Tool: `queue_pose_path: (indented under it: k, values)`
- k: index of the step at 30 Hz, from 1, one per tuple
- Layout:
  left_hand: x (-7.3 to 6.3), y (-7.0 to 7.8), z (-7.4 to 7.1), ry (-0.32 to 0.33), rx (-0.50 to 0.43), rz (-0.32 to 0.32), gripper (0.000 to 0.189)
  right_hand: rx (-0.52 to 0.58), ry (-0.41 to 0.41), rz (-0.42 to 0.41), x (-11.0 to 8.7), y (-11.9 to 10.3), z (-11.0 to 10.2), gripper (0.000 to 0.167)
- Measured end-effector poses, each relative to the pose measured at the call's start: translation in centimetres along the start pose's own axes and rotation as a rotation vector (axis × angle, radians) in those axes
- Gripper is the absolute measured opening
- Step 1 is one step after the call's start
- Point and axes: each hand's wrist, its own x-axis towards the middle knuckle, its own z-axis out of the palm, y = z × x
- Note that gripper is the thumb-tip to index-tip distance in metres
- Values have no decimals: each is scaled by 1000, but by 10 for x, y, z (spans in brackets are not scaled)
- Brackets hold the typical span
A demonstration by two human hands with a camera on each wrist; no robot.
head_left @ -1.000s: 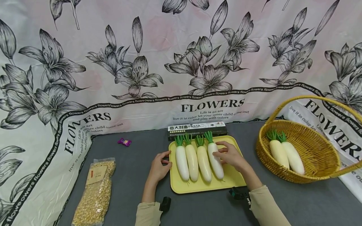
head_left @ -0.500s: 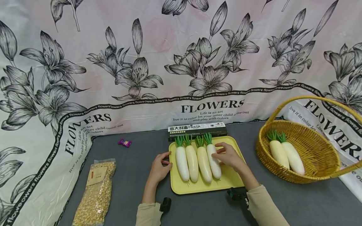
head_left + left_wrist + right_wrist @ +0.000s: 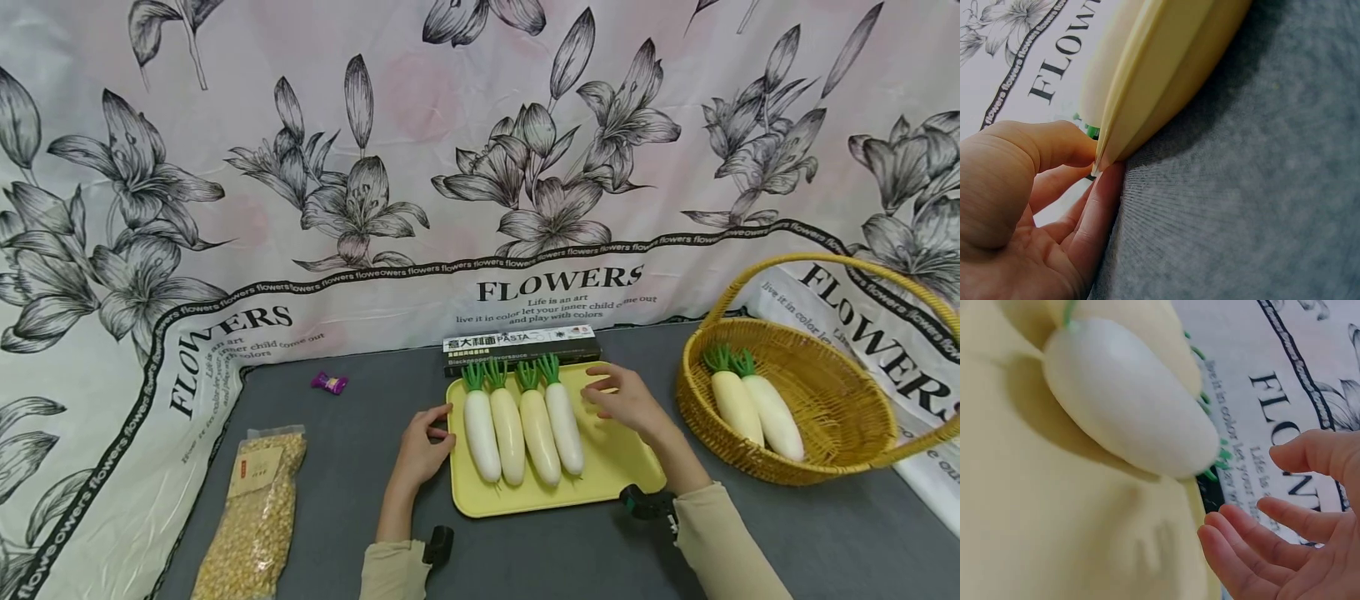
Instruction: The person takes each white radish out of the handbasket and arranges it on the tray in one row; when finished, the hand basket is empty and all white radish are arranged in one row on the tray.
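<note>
Several white radishes with green tops lie side by side on a yellow tray [image 3: 611, 467]; the rightmost white radish [image 3: 564, 429] leans slightly. My left hand [image 3: 422, 446] pinches the tray's left edge, thumb on the near side of the rim and fingers beneath it in the left wrist view [image 3: 1041, 206]. My right hand [image 3: 626, 404] hovers over the tray's right part, apart from the rightmost radish. Its thumb and fingers are spread and hold nothing, as the right wrist view shows, with the white radish [image 3: 1129, 394] ahead of the fingertips.
A wicker basket [image 3: 847, 367] with two radishes [image 3: 772, 417] stands at the right, its handle arching up. Behind the tray lies a black pasta box [image 3: 521, 346]. At the left are a bag of corn kernels [image 3: 255, 508] and a purple wrapped candy [image 3: 330, 382].
The rightmost radish has shifted left, closer to its neighbour. My right hand has let go of it and moved right. My left hand stays at the tray's edge.
</note>
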Motion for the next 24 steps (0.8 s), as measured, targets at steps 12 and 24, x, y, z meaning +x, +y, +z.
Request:
queue_pose_path:
  k: [12, 24]
  values:
    - [-1, 0, 0, 7, 8, -7, 50, -50, 74, -69, -12, -3, -67, 52]
    - [0, 0, 1, 6, 13, 3, 49, -25, 124, -28, -30, 12, -147, 61]
